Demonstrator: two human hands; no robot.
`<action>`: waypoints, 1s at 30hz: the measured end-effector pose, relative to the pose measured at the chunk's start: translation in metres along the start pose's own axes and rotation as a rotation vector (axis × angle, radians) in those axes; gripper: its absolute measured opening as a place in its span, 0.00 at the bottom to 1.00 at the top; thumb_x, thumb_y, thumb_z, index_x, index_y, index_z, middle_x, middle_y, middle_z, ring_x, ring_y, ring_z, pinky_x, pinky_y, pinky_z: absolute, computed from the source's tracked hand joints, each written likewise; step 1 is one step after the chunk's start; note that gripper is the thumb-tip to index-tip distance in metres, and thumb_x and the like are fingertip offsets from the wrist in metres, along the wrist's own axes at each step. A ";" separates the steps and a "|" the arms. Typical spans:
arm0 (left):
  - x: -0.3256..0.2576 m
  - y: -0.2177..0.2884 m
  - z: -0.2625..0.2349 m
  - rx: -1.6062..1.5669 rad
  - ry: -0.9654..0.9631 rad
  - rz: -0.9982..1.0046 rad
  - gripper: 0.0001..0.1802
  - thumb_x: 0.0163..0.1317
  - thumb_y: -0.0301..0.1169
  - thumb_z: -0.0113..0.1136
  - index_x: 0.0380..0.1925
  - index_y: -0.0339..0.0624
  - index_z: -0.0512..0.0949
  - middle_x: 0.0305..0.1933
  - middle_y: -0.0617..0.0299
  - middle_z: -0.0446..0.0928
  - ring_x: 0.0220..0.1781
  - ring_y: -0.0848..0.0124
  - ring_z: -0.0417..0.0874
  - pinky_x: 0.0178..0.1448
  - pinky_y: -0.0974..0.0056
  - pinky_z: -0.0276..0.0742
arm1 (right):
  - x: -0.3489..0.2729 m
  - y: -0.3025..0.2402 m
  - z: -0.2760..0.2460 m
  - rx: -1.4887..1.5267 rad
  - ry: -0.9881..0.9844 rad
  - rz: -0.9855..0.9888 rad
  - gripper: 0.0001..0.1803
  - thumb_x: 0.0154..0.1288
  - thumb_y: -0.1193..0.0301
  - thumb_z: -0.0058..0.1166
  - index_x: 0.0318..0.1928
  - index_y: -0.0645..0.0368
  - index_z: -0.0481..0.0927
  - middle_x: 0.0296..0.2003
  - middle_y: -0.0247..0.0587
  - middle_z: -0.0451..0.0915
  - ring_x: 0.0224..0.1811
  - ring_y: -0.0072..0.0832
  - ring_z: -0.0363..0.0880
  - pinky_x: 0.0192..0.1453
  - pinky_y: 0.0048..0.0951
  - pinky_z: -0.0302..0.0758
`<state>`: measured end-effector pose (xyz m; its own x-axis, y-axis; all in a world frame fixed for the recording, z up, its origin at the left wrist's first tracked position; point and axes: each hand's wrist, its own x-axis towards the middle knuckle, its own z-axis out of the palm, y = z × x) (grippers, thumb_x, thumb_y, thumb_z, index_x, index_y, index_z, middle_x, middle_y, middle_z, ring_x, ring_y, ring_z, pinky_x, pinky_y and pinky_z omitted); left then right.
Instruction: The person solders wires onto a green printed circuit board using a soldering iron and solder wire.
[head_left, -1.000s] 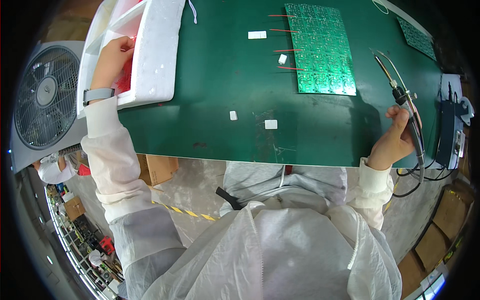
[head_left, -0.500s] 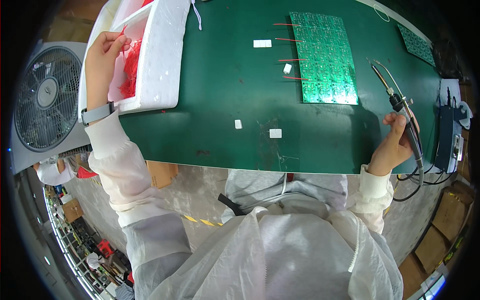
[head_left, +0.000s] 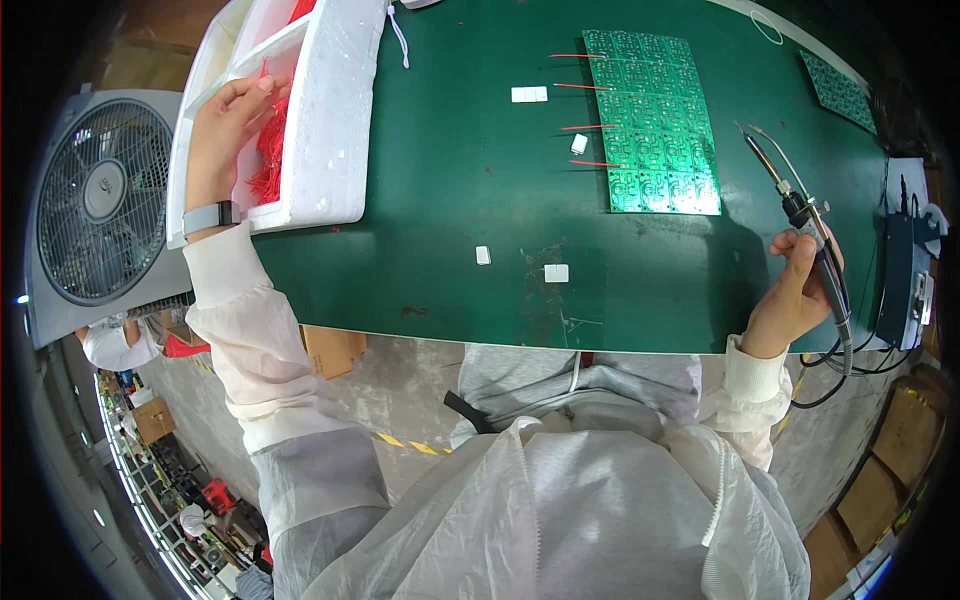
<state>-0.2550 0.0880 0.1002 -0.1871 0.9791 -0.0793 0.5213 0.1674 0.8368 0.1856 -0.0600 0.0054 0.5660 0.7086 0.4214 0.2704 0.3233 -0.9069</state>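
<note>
My left hand reaches into a white foam tray at the table's left end, fingers resting among a bundle of thin red wires; I cannot tell whether it grips any. A grey watch sits on that wrist. At the table's right edge my right hand holds a soldering iron, its tip pointing up and left toward a green circuit board panel. Several red wires stick out from the panel's left side.
The green table mat carries a few small white parts. A second green board lies far right. A black control box with cables sits at the right edge. A box fan stands left of the table.
My left hand has moved up the foam tray and deeper into the red wires. My right hand with the soldering iron has stayed about where it was.
</note>
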 end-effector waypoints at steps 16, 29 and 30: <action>-0.074 0.027 0.178 -0.791 -0.739 -0.061 0.11 0.62 0.27 0.45 0.43 0.35 0.67 0.35 0.63 0.70 0.30 0.81 0.67 0.34 0.79 0.65 | 0.001 0.000 0.006 0.010 -0.027 -0.001 0.14 0.58 0.70 0.51 0.41 0.68 0.69 0.26 0.43 0.75 0.24 0.24 0.73 0.30 0.22 0.72; -0.056 0.016 0.193 -0.971 -0.601 -0.020 0.18 0.64 0.32 0.42 0.48 0.29 0.66 0.37 0.59 0.72 0.33 0.80 0.69 0.41 0.76 0.67 | -0.002 0.001 0.007 -0.010 -0.052 0.008 0.15 0.58 0.70 0.51 0.42 0.67 0.67 0.27 0.44 0.75 0.24 0.25 0.73 0.29 0.23 0.72; -0.056 0.015 0.193 -0.977 -0.598 -0.020 0.18 0.64 0.32 0.42 0.48 0.29 0.66 0.37 0.59 0.72 0.33 0.80 0.69 0.41 0.76 0.67 | -0.001 0.001 0.008 -0.021 -0.058 0.008 0.16 0.58 0.70 0.52 0.42 0.67 0.67 0.27 0.44 0.75 0.24 0.25 0.72 0.29 0.23 0.71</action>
<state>-0.0759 0.0577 0.0128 0.3741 0.9191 -0.1235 -0.3962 0.2788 0.8748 0.1792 -0.0558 0.0036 0.5219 0.7467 0.4124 0.2824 0.3049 -0.9095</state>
